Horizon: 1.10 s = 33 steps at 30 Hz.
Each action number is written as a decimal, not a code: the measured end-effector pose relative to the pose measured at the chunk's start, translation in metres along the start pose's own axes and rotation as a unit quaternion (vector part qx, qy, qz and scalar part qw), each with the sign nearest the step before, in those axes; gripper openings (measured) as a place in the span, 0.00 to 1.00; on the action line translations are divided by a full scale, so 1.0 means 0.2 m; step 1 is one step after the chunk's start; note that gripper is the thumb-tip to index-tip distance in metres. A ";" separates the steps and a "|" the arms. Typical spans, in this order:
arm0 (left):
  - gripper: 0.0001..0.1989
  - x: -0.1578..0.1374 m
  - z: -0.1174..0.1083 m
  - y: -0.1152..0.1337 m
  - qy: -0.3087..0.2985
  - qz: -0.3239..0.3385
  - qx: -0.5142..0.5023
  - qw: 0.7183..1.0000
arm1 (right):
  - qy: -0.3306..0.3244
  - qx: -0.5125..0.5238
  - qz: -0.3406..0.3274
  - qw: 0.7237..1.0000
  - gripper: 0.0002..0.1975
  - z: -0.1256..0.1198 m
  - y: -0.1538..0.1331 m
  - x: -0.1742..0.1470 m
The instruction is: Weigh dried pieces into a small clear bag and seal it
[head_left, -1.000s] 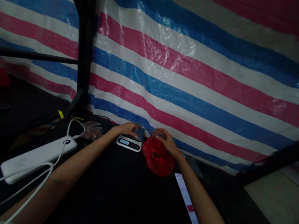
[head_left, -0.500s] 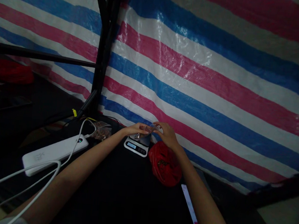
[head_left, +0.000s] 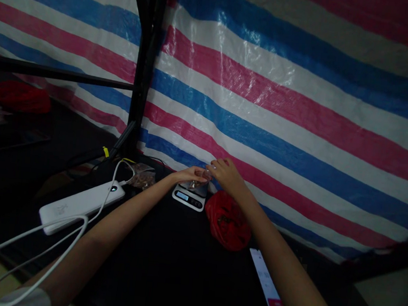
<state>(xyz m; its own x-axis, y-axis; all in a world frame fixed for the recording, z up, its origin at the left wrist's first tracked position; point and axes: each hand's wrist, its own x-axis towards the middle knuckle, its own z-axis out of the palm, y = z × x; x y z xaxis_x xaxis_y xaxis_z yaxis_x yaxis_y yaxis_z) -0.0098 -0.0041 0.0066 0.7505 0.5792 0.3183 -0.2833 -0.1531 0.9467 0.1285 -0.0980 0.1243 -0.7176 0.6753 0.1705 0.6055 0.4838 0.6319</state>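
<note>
A small clear plastic bag point(head_left: 194, 184) sits over the digital scale point(head_left: 188, 199), whose little display is lit. My left hand point(head_left: 190, 174) is closed on the bag's left side. At the bag's upper right edge is my right hand point(head_left: 226, 172), its fingers bent together; the fingertips are partly hidden, and they seem to pinch the plastic. Whatever lies inside the bag is too dim to name. Just right of the scale, below my right wrist, rests an open red plastic bag point(head_left: 229, 224) with small brownish pieces in it.
A white power bank point(head_left: 81, 205) with a looping white cable lies left. Behind it is a clear bag of brownish pieces point(head_left: 142, 176). A lit phone point(head_left: 267, 287) lies beside my right forearm. Striped sheeting point(head_left: 265, 110) and a black metal post point(head_left: 142, 71) stand behind.
My right hand has turned over, its back now more toward me, and its fingers have drawn together at the bag's edge. My left hand stays on the bag. The view has shifted slightly.
</note>
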 end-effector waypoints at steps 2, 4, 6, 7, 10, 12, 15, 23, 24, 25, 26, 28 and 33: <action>0.24 0.00 -0.02 0.02 -0.004 0.006 0.045 0.999 | 0.008 0.009 0.028 1.000 0.14 0.00 0.01 -0.05; 0.27 0.00 -0.05 0.04 0.027 0.015 0.126 0.992 | 0.013 0.028 0.080 0.996 0.16 0.00 0.02 -0.13; 0.28 0.01 -0.08 0.03 0.093 0.028 0.235 0.967 | 0.000 0.053 0.129 0.990 0.19 0.01 0.03 -0.22; 0.28 0.02 -0.10 0.02 0.127 0.036 0.289 0.948 | -0.014 0.068 0.144 0.987 0.20 0.03 0.04 -0.28; 0.28 0.02 -0.12 -0.05 0.176 0.041 0.414 0.892 | -0.071 0.124 0.157 0.977 0.19 0.10 0.05 -0.44; 0.30 0.02 -0.10 -0.11 0.160 0.015 0.474 0.866 | -0.106 0.164 0.158 0.968 0.18 0.17 0.04 -0.54; 0.38 0.01 -0.04 -0.15 0.130 -0.005 0.545 0.828 | -0.150 0.205 0.148 0.956 0.16 0.26 0.03 -0.63; 0.16 -0.04 0.26 0.06 0.119 0.158 0.632 0.749 | -0.147 0.170 0.121 0.967 0.13 0.33 -0.09 -0.70; 0.13 -0.07 0.32 0.07 0.093 0.167 0.649 0.737 | -0.145 0.152 0.116 0.971 0.12 0.33 -0.11 -0.70; 0.11 -0.11 0.38 0.06 0.058 0.172 0.665 0.724 | -0.143 0.133 0.110 0.975 0.12 0.33 -0.13 -0.70; 0.10 -0.15 0.44 0.05 0.019 0.173 0.680 0.712 | -0.139 0.114 0.105 0.978 0.11 0.34 -0.14 -0.70; 0.11 -0.24 0.56 -0.01 -0.062 0.174 0.698 0.692 | -0.132 0.086 0.097 0.983 0.12 0.35 -0.17 -0.70; 0.23 -0.35 0.71 -0.14 -0.115 0.161 0.717 0.668 | -0.132 0.072 0.104 0.983 0.14 0.38 -0.17 -0.69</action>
<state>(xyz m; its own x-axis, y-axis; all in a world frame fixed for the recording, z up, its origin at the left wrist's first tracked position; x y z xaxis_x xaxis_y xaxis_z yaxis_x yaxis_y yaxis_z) 0.0306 -0.1543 -0.0358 0.9070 0.2181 0.3603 0.2875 -0.9457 -0.1514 0.2322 -0.1660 0.0218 -0.4703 0.8796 0.0715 0.7862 0.3808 0.4868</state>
